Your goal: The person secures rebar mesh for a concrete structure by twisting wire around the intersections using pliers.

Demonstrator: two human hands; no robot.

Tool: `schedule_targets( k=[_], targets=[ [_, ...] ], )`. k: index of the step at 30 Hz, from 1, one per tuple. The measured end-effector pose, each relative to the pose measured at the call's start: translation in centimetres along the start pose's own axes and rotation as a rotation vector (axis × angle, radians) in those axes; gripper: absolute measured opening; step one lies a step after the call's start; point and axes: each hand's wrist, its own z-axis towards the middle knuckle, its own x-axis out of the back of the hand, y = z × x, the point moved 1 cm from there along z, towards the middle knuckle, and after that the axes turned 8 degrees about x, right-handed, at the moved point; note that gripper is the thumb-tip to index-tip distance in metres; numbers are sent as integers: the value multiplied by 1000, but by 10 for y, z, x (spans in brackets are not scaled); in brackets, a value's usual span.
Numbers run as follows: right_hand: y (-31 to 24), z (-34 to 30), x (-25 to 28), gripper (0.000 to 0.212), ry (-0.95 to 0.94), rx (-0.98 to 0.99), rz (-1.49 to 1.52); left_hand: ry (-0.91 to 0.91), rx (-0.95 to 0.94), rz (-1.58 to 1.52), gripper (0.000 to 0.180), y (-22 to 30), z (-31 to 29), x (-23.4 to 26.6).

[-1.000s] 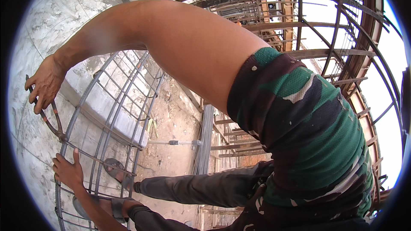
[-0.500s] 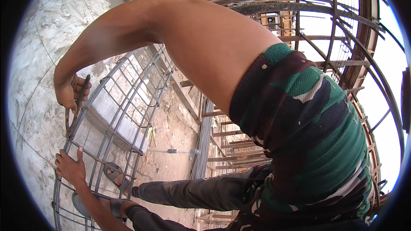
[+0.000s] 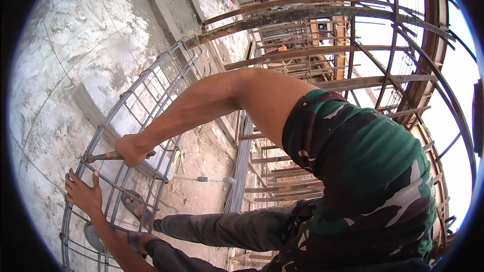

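Concrete floor [image 3: 55, 70]: takes up most of the left side, pale and blotchy, with everything else sitting on it.
Rebar frames [image 3: 403, 70]: big rusty curved cages fill the right side and run off into the background.
Rebar cage [image 3: 151, 78]: the one you're working on, a curved grid of bars lying across the floor in front of you, with a pale concrete block under its middle.
Your right hand [image 3: 132, 150]: fist clamped tight round the handle of the tool, arm stretched out over the cage.
Your left hand [image 3: 83, 195]: fingers spread and pressed on the cage bars, low left, just below the tool.
Tool [image 3: 101, 156]: thin dark metal thing, looks like pincers, its tip lying at a bar crossing; can't tell more.
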Motion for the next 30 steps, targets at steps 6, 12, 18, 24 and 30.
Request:
schedule_targets(
  k=[6,12,18,24,30],
  targets=[
    [24,19,-20,16,86,152,-187,214,-501,-260,64,69,-19,-3],
    [22,26,-6,16,-120,114,187,150,-464,-385,41,82,-5,-38],
    [2,2,58,19,57,205,-215,-182,-382,-484,32,105,42,-3],
    [-26,5,80,19,419,430,-1277,-217,-138,-815,38,101,69,11],
    [-2,59,119,23,-516,-112,-132,-533,-96,-823,49,117,74,41]
  ],
)
